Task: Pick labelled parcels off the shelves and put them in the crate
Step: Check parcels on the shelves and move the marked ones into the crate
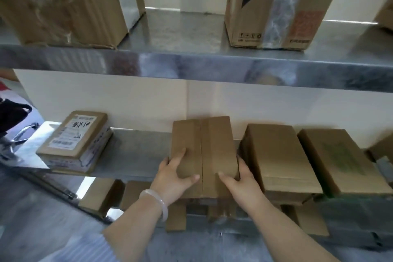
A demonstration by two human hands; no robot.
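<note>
Steel shelves [191, 64], boxes above and below. On the middle shelf, a plain taped parcel [203, 147], front end past the shelf edge, just left of two more boxes [278, 155]. Clamped between both hands: left hand [174, 178] wrapped on its left front corner, right hand [240, 181] on the right, thumbs on top. Pale bangle [158, 202] on the left wrist.
</note>
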